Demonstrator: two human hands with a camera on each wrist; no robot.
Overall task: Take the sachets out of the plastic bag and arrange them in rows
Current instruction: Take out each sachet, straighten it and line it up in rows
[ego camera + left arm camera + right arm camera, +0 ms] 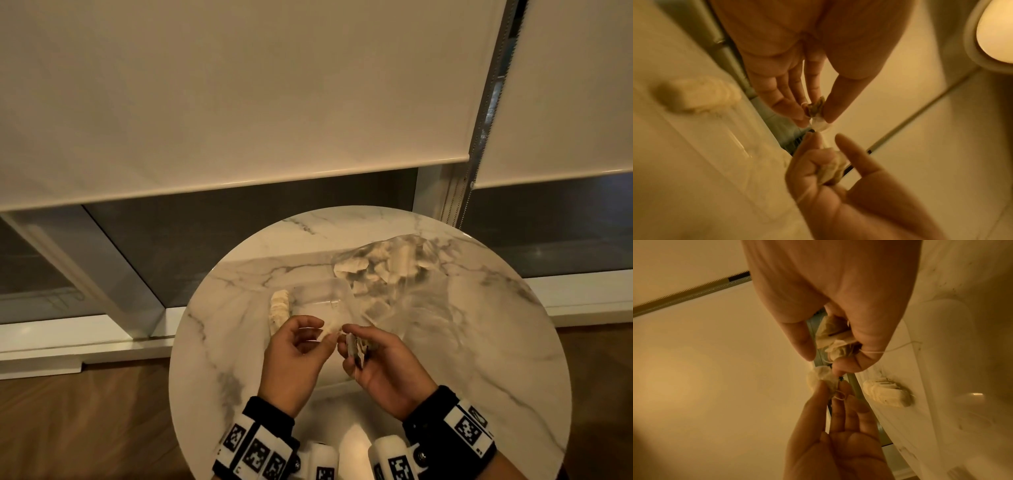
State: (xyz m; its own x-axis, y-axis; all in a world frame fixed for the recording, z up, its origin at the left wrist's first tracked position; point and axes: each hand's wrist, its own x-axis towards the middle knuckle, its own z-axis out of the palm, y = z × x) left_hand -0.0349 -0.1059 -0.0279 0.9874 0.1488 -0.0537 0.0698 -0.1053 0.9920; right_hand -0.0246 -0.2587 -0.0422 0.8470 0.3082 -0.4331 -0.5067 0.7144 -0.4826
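Pale sachets [383, 265] fill the clear bag [404, 274] lying at the table's [496, 342] far right, and a short row of them [279, 306] lies left of it. Above the table's middle, the left hand [294, 356] pinches one sachet [330, 327] between thumb and fingertips. The right hand [383, 366] curls around a small bunch [354, 346], with a thread trailing from it.

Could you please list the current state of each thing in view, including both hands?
Plastic bag: lying on the table, sachets inside.
Row of sachets: laid overlapping on the table.
Left hand: pinches one sachet.
Right hand: grips a bunch of sachets.
Marble table: bears the bag and row.
Roller blinds: mostly lowered.
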